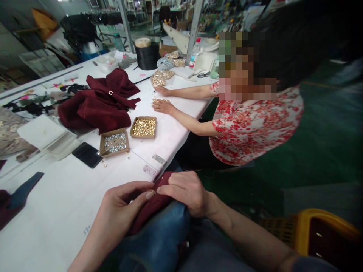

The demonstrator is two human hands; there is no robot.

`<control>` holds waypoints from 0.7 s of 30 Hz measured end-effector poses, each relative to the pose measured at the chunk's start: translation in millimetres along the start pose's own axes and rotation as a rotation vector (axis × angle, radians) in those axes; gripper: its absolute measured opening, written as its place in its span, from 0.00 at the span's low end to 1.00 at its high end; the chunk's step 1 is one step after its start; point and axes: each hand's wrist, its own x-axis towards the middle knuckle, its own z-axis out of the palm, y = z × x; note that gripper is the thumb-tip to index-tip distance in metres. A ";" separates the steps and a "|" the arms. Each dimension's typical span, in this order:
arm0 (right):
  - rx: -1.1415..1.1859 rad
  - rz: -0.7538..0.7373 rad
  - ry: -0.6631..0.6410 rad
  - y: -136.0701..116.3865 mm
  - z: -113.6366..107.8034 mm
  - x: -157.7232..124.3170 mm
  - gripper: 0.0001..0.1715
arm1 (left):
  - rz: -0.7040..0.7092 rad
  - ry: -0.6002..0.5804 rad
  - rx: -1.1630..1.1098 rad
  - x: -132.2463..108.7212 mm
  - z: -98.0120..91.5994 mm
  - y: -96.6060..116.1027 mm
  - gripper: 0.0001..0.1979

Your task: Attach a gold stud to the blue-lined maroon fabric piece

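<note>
Left hand [121, 206]: thumb and forefinger pinched on a small gold stud [153, 193] at the fold of a maroon fabric piece [150, 209] draped over the knee at the tabletop [65, 196] edge. Right hand [185, 192]: curled, fingers pressing the same fold.

Risks: stud slipping from pinch, likely lost on floor; fabric sliding off lap.

Room: black phone [87, 154], box of silver studs [114, 142], box of gold studs [143, 127] well apart ahead. Co-worker's hand [163, 105] farther right. Yellow crate [314, 236] close at right elbow, limiting swing.
</note>
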 end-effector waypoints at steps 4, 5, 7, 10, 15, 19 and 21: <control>-0.021 -0.002 -0.002 -6.2 -2.2 1.5 0.17 | 0.077 0.033 0.005 -3.2 2.8 4.6 0.09; -0.024 -0.009 0.006 -7.9 -2.5 2.2 0.16 | 0.097 0.023 0.007 -4.2 3.2 6.0 0.09; -0.032 -0.025 0.027 -11.3 -2.6 3.7 0.16 | 0.115 0.004 0.009 -6.9 3.6 7.5 0.09; -0.044 -0.042 0.050 -15.8 -1.9 4.7 0.15 | 0.081 0.010 0.000 -11.9 3.9 4.7 0.10; -0.051 -0.038 0.032 -21.5 0.4 4.7 0.17 | 0.096 -0.011 0.074 -19.3 3.5 0.2 0.12; -0.026 -0.019 0.011 -24.5 1.9 4.6 0.17 | 0.141 -0.046 0.146 -23.9 1.5 2.3 0.12; -0.010 -0.002 -0.001 -25.6 2.1 4.6 0.17 | 0.131 -0.052 0.120 -25.3 1.0 2.2 0.11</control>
